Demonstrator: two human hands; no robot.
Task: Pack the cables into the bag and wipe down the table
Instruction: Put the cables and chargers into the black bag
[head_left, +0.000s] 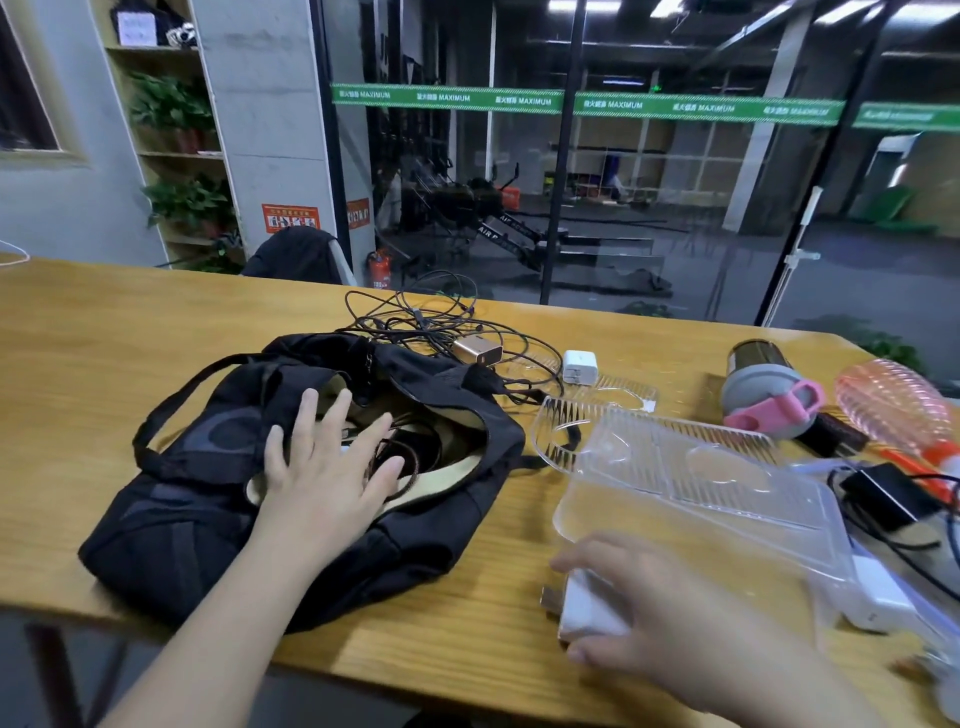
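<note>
Our left hand (324, 467) lies flat with fingers spread over the open mouth of the bag (218, 499), which sits on the near left of the table (104, 332) and holds dark coiled cable (410, 457). Our right hand (670, 623) curls round a white charger (582, 608), prongs pointing left, long axis left to right. Beyond the bag, a tangle of cables (441, 322) lies loose with a gold adapter (478, 352). A clear tray (691, 467) sits right.
</note>
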